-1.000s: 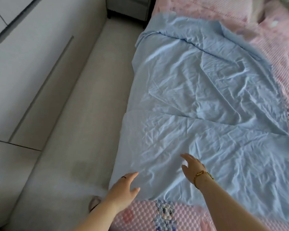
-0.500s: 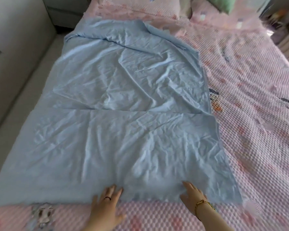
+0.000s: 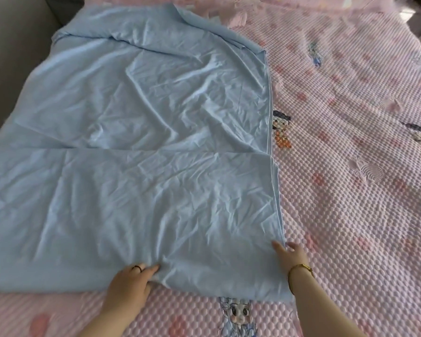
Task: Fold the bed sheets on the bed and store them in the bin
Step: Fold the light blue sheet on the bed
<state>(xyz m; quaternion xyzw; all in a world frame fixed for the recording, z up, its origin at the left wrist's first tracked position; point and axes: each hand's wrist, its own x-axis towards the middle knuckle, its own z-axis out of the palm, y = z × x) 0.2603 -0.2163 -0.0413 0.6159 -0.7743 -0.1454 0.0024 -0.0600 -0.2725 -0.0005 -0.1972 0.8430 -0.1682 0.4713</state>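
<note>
Where left hand point(image 3: 129, 288) grips and right hand point(image 3: 289, 257) touches, blue sheet point(image 3: 144, 190)'s near edge.

Thin blue cloth sheet point(image 3: 141, 166), smooth but creased, with a faint sheen. Pink bedspread point(image 3: 350, 190) looks bubbly, possibly seersucker.
</note>
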